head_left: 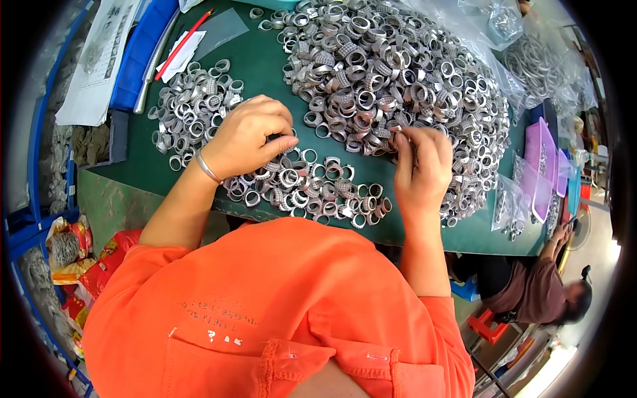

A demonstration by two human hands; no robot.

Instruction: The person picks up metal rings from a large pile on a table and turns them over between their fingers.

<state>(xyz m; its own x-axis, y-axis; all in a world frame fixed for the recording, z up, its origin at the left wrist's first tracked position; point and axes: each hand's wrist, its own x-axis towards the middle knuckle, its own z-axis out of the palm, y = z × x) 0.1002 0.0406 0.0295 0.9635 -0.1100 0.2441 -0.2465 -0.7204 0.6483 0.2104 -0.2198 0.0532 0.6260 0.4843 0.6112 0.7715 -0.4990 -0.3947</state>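
My left hand [251,129] hovers over the space between two of the ring piles on the green table [262,73], its fingers bent and its thumb drawn close to them; from here I cannot tell whether a ring sits in that narrow gap. My right hand [424,162] is at the lower edge of the big pile [398,60], thumb and fingertips brought together among the rings there, and I cannot make out whether they grip one. The rings, silvery and studded, lie in three lots: the big pile fills the far middle and right, the left pile [189,116] lies just beyond my left wrist, which wears a bracelet [208,168], and the near pile [308,189] spreads between my forearms, close to my orange shirt [279,285]. Past the left pile I see a red pencil [184,44] lying across a white slip [180,60], with a clear sheet [224,32] beside it. Over on the right stands a purple bin [541,159], small bags near it, and beyond the table's end a co-worker [531,288] is seated.
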